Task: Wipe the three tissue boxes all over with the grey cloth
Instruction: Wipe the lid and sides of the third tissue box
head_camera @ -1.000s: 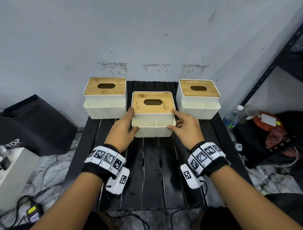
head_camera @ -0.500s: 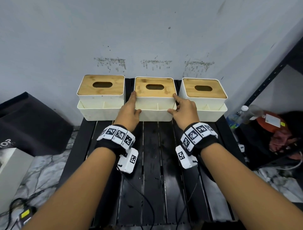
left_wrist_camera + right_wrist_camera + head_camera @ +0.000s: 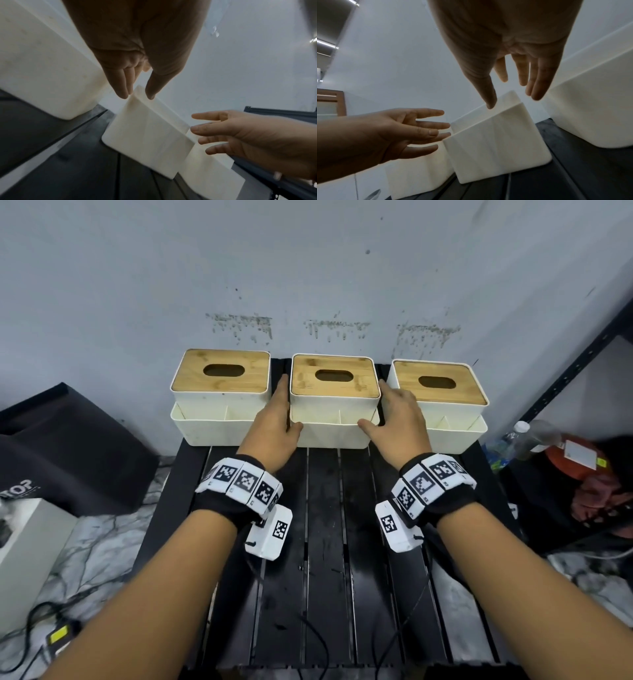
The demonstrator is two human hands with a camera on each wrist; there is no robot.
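Three white tissue boxes with bamboo lids stand in a row at the back of the black slatted table (image 3: 325, 525), against the wall: left box (image 3: 221, 385), middle box (image 3: 334, 386), right box (image 3: 442, 392). My left hand (image 3: 286, 405) lies along the middle box's left side, fingers straight, thumb at its front rim. My right hand (image 3: 382, 405) mirrors it on the right side. In the left wrist view the middle box (image 3: 145, 135) sits just beyond my left fingertips (image 3: 122, 93). In the right wrist view the right hand's thumb tip (image 3: 490, 106) meets the box (image 3: 496, 142). No grey cloth is in view.
A black bag (image 3: 68, 446) and a white case (image 3: 27, 542) sit on the floor to the left. On the right are a black metal shelf post (image 3: 565, 364), a water bottle (image 3: 510, 436) and an orange object (image 3: 575, 460). Cables trail over the marble floor.
The middle box has slid back from the table's centre into line with the other two, both hands moving with it. The fingers now lie straighter against its sides.
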